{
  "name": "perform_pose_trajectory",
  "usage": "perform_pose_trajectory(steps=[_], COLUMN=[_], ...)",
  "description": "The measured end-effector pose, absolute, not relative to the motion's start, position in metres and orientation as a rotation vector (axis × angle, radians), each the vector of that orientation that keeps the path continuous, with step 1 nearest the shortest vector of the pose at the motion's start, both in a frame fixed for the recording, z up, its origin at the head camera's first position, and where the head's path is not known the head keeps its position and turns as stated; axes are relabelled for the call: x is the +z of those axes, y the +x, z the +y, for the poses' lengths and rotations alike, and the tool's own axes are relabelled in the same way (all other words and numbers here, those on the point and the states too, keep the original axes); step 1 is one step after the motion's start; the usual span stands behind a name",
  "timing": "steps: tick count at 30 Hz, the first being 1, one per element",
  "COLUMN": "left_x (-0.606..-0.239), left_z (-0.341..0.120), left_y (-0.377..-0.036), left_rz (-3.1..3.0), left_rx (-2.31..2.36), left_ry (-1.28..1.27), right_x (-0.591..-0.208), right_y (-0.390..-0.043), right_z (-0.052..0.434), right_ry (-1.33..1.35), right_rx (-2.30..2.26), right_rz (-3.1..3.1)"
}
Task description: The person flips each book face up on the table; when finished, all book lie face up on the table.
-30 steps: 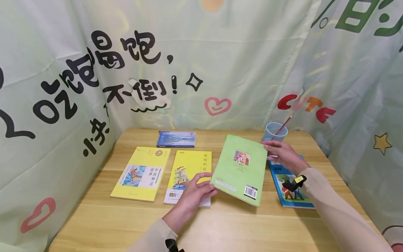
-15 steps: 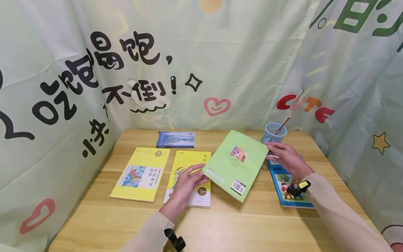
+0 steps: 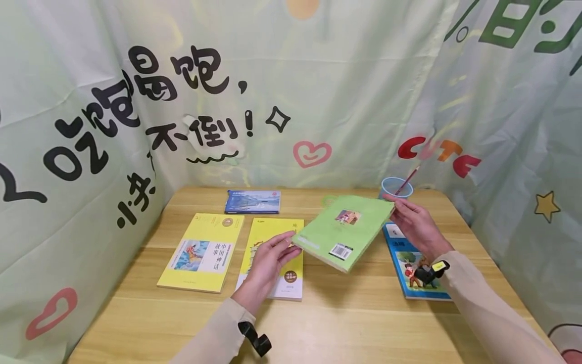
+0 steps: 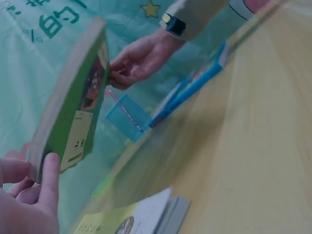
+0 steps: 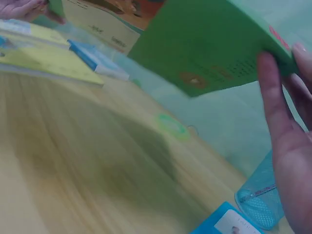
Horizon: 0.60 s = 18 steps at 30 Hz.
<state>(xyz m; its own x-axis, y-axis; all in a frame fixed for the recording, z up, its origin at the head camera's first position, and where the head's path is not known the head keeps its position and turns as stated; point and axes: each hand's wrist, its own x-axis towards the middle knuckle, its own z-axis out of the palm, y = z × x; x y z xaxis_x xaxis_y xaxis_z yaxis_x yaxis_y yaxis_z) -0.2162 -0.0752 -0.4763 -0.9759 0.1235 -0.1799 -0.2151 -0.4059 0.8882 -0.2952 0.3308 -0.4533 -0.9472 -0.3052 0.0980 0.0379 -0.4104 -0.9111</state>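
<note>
1. A printed fabric backdrop (image 3: 291, 76), pale green and creased, with black characters and pink hearts, is filling the upper part of the head view.
2. A flat rectangular yellow paperback (image 3: 201, 252) is lying at centre left on the wooden table (image 3: 345, 323), whose pale boards are showing long grain.
3. Above it in the frame, a small blue booklet (image 3: 252, 201) is lying near the table's far edge.
4. A second yellow book (image 3: 273, 258), with a ship on its cover, is lying just right of the first.
5. The left hand (image 3: 268, 260) is hovering over that book, thumb and fingers pinching the lower-left corner of the green book (image 3: 342, 231).
6. The green book, a smooth-covered paperback with a barcode, is being held clear of the table at frame centre, tilted, between both hands.
7. The right hand (image 3: 416, 227) is gripping the book's upper-right corner, fingers curled round its edge.
8. A glossy blue picture book (image 3: 411, 268) is lying flat under the right wrist.
9. A translucent blue round cup (image 3: 396, 188) with a thin pink stick (image 3: 407, 180) is standing at the far right.
</note>
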Motion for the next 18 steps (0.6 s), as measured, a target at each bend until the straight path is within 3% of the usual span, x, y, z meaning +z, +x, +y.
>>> perform_pose_trajectory(steps=[9,18], left_x=[-0.471,-0.462], left_z=[-0.079,-0.083], left_y=[-0.224,-0.227], left_rz=[1.513,1.559], left_rx=[2.595,2.691], left_ry=[-0.242,-0.09], right_x=[-0.451,-0.445], right_y=[-0.299,-0.296], right_z=[0.327,0.323], right_ry=[-0.653,-0.489], right_rx=[-2.466,-2.462], right_rz=[1.254,1.543])
